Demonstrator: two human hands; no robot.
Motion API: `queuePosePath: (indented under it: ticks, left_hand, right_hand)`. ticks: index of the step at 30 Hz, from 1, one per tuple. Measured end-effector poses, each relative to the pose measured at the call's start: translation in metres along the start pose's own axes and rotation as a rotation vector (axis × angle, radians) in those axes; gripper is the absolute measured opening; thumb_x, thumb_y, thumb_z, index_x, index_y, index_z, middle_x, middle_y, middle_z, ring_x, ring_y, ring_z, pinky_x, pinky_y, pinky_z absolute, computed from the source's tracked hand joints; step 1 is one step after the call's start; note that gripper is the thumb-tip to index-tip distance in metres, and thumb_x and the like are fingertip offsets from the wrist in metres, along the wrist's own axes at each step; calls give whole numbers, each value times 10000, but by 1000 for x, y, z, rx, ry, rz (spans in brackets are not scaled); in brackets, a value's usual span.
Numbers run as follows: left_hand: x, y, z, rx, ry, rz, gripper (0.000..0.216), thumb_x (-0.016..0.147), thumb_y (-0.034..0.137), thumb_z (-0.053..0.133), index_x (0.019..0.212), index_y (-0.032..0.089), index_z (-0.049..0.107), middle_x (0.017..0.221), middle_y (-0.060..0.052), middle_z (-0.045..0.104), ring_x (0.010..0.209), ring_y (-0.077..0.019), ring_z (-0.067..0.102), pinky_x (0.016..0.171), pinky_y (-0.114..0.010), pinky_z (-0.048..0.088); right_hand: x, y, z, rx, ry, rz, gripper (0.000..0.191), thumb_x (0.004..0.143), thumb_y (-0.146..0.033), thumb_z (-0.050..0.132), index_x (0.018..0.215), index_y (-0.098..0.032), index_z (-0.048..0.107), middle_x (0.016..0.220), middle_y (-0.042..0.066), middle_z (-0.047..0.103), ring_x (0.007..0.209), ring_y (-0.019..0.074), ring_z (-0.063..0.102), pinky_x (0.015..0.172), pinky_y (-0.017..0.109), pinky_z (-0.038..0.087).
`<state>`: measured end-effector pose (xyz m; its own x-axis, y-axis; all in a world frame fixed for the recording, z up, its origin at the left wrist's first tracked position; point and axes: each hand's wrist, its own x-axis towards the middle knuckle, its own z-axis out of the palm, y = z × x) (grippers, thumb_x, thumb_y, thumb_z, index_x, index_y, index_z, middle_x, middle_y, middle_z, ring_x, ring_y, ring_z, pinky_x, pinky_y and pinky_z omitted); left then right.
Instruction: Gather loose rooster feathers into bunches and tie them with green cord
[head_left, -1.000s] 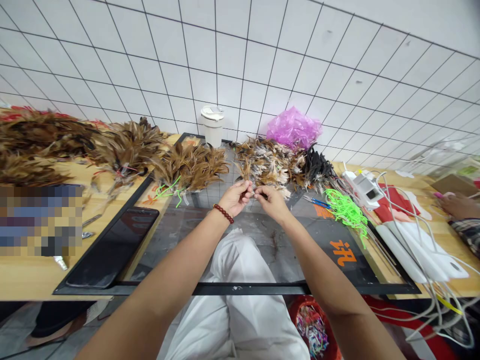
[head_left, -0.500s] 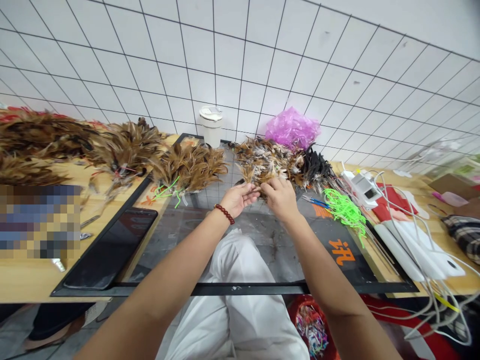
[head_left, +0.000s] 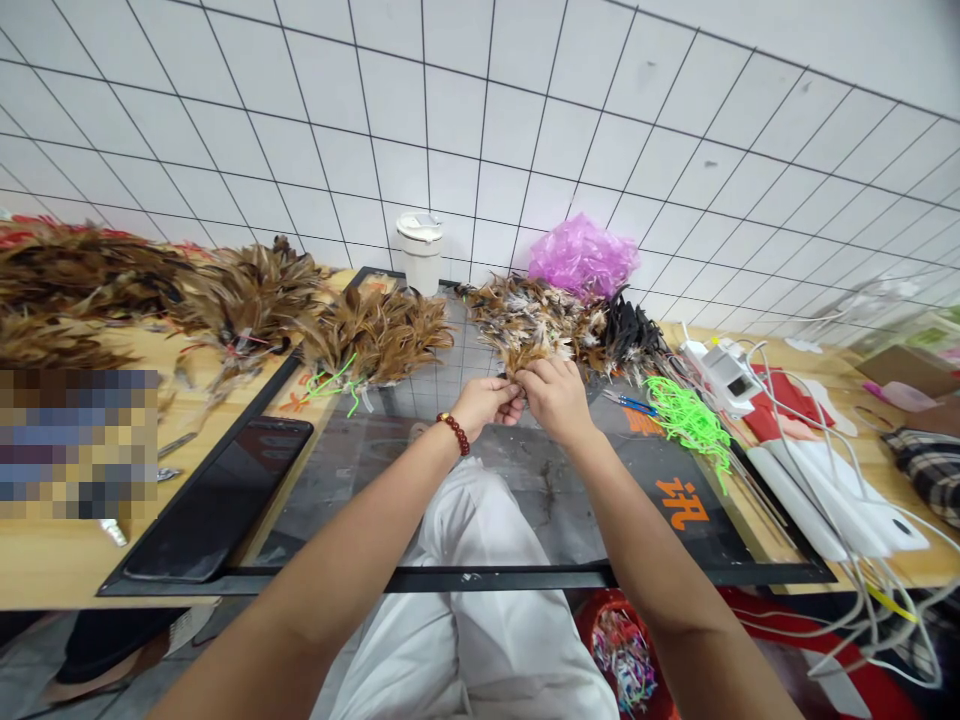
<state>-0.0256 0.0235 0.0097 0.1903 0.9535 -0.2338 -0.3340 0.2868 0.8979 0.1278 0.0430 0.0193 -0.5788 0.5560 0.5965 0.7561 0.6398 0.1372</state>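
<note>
My left hand (head_left: 487,402), with a red bead bracelet at the wrist, and my right hand (head_left: 553,393) meet over the glass-topped table (head_left: 420,470). Both are closed in a pinch on a small tuft of brown feathers (head_left: 522,357), right at the near edge of a mixed brown and white feather pile (head_left: 525,315). A brown feather bunch (head_left: 379,335) tied with green cord lies to the left of my hands.
Black feathers (head_left: 636,335), a pink plastic bag (head_left: 583,256), green cords (head_left: 688,418), blue-handled scissors (head_left: 630,402) and white devices with cables (head_left: 787,420) lie right. A white cup (head_left: 420,252) stands by the tiled wall. More feather bunches (head_left: 112,290) and a dark phone (head_left: 221,500) lie left. Another person's sleeve (head_left: 926,460) shows far right.
My right hand reached into the mixed pile and came back to the left hand with a tuft of feathers. The other person's hand at far right has withdrawn.
</note>
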Motion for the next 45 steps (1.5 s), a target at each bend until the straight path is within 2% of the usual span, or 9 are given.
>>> queuePosePath:
  ticks: [3, 6, 16, 19, 23, 27, 35, 42, 45]
  left_hand:
    - [1, 3, -6, -165, -23, 6, 99, 790, 185, 662, 790, 86, 654, 747, -83, 680, 645, -130, 659, 613, -247, 533]
    - [4, 4, -11, -325, -29, 38, 81, 812, 169, 631, 810, 93, 659, 844, -85, 689, 758, -123, 662, 748, -269, 538]
    - [7, -1, -9, -278, -69, 44, 129, 732, 191, 718, 769, 89, 648, 739, -45, 648, 662, -104, 613, 690, -257, 506]
    - [6, -1, -7, -262, -15, 112, 144, 736, 214, 717, 729, 96, 635, 665, -21, 621, 585, -74, 571, 588, -199, 465]
    - [1, 0, -7, -147, -158, 17, 183, 744, 236, 709, 676, 88, 628, 600, -29, 600, 485, -54, 513, 444, -163, 364]
    - [-3, 1, -6, -114, -277, -124, 133, 754, 190, 696, 687, 88, 646, 592, -35, 605, 491, -57, 539, 448, -148, 392]
    - [-5, 4, -6, -128, -349, -158, 235, 832, 280, 624, 883, 60, 690, 827, -151, 716, 712, -159, 685, 694, -264, 553]
    - [1, -2, -5, 15, -227, -98, 193, 749, 245, 719, 767, 59, 672, 650, -97, 682, 550, -123, 635, 537, -214, 514]
    - [2, 1, -4, -135, -186, -46, 146, 782, 217, 683, 768, 72, 665, 687, -80, 682, 605, -123, 647, 599, -228, 528]
  right_hand:
    - [0, 0, 0, 147, 107, 169, 281, 927, -241, 440, 1165, -212, 588, 1107, 105, 596, 1033, 235, 500, 861, 361, 350]
    - [0, 0, 1, 253, 152, 172, 414, 878, -355, 541, 1260, -200, 507, 1196, 126, 549, 1120, 256, 488, 926, 381, 367]
    - [1, -10, 9, 312, 112, 216, 456, 823, -319, 598, 1247, -169, 517, 1200, 148, 550, 1133, 277, 487, 935, 420, 397]
    - [4, -7, 10, 747, 41, 457, 424, 776, -424, 641, 1119, -178, 599, 941, 83, 633, 848, 211, 576, 764, 348, 470]
    - [6, -1, 3, 1454, -315, 647, 355, 740, -520, 651, 791, -169, 640, 652, 9, 605, 585, 127, 540, 584, 271, 445]
    - [6, 0, -7, 1725, -371, 717, 369, 624, -491, 762, 745, -161, 647, 585, -15, 594, 545, 110, 545, 579, 259, 458]
    - [9, -2, 0, 1590, -121, 895, 327, 536, -422, 814, 636, -162, 643, 561, -26, 601, 482, 85, 488, 496, 233, 416]
    - [6, -2, 7, 1476, -138, 865, 338, 556, -444, 796, 675, -163, 651, 620, -11, 605, 538, 105, 501, 533, 250, 421]
    - [7, -2, 8, 1366, -85, 792, 398, 630, -494, 739, 846, -168, 670, 670, -9, 570, 585, 116, 501, 571, 261, 431]
